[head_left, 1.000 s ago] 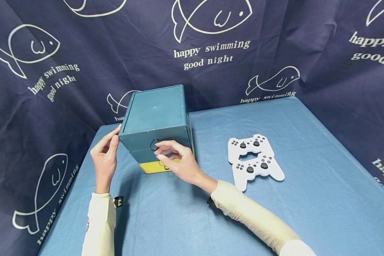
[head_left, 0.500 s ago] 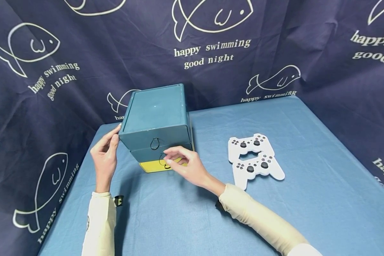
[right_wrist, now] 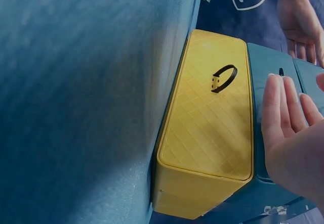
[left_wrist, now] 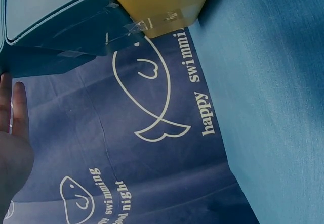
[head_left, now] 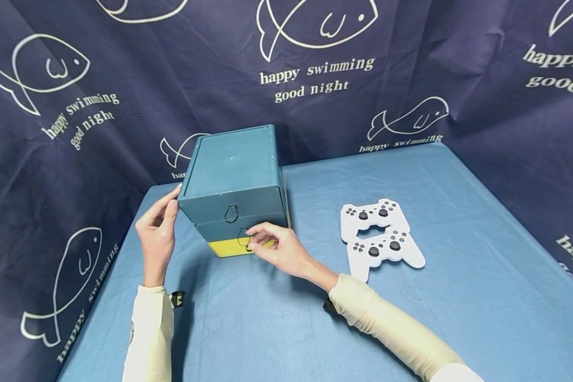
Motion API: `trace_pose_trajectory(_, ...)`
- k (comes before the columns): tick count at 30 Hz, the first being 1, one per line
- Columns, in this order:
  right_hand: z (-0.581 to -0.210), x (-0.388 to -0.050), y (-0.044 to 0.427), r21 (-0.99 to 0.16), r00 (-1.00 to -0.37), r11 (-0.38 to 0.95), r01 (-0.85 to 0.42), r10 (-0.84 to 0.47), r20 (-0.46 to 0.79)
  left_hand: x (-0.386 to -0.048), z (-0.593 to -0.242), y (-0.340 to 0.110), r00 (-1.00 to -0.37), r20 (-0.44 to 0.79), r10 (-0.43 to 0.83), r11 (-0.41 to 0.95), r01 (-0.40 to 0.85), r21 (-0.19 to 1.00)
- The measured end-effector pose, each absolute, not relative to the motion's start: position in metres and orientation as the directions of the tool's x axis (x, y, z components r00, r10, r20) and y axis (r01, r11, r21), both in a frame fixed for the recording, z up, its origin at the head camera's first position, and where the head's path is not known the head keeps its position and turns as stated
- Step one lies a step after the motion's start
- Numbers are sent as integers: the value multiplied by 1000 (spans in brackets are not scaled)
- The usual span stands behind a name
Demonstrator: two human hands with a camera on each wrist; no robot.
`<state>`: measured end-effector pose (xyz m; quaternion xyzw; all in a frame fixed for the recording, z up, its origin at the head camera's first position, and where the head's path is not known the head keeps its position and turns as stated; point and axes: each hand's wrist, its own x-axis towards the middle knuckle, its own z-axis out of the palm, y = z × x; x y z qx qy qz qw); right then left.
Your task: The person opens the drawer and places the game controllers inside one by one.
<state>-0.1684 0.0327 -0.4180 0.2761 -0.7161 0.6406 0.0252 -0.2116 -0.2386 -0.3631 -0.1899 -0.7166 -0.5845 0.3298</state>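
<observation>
A stacked drawer box (head_left: 231, 159) stands at the table's left in the head view, with two teal drawers above a yellow drawer (right_wrist: 207, 113). A thin black loop handle (head_left: 231, 214) hangs on the top drawer; the middle drawer has another loop (head_left: 243, 237). My left hand (head_left: 157, 231) touches the box's upper left front corner with outstretched fingers. Close to the middle drawer's loop is my right hand (head_left: 281, 249), its thumb and fingers apart. In the right wrist view its fingers (right_wrist: 273, 107) are nearly straight. Whether a fingertip touches the loop is hard to tell.
Two white game-controller shapes (head_left: 355, 225) lie touching on the blue-covered table (head_left: 468, 254), right of the box. A dark blue curtain (head_left: 315, 127) with white fish drawings hangs behind and at both sides.
My right hand has moved down and slightly right, from the top drawer's loop to the middle drawer's loop. The left hand stays at the box's corner.
</observation>
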Motion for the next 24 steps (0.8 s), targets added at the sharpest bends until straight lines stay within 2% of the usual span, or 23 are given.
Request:
trace_pose_trajectory(16,-420,-175,26,-889,-810,87,-450,-459,365,-212,-363,-238,-706,701,-102,251,664,704)
trace_pose_trajectory(24,-420,-178,20,-898,-816,110,-426,-476,329,-213,-365,-239,-702,705,-102,229,673,703)
